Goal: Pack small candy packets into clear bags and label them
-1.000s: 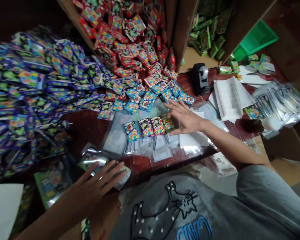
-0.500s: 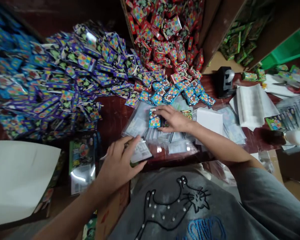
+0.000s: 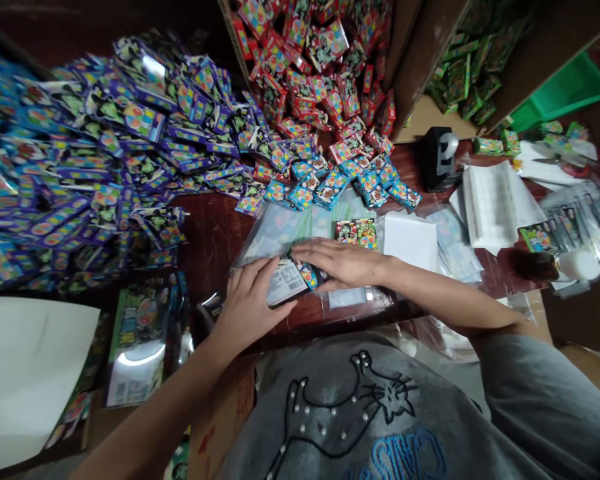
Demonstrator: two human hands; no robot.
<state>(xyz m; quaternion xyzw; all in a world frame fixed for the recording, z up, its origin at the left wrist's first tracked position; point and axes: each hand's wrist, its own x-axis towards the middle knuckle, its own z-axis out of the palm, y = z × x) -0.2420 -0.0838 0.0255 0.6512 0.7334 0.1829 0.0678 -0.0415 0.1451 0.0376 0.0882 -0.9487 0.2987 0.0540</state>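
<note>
My left hand (image 3: pixel 247 303) grips a flat clear-wrapped package (image 3: pixel 284 283) with a white printed face, fingers over its far side and thumb along its near side. Against the right end of that package lies a small blue packet (image 3: pixel 309 275), partly covered by my right hand (image 3: pixel 343 263). The right fingers are bent over the packet and press it toward the package; whether it is inside cannot be told. Just beyond my right hand sit a small red packet (image 3: pixel 347 231) and a small green packet (image 3: pixel 367 233), side by side. Clear plastic sleeves (image 3: pixel 265 233) lie beneath.
Purple packets (image 3: pixel 145 160) are heaped at the left, red packets (image 3: pixel 325 87) in a carton behind. Several blue packets (image 3: pixel 330 190) lie in the middle. A black tape dispenser (image 3: pixel 439 160), white paper stack (image 3: pixel 490 207) and brown bottle with white cap (image 3: pixel 555 265) stand right.
My right hand has brought the blue packet down and left to the package in my left hand. The red and green packets are now uncovered. The view has shifted slightly.
</note>
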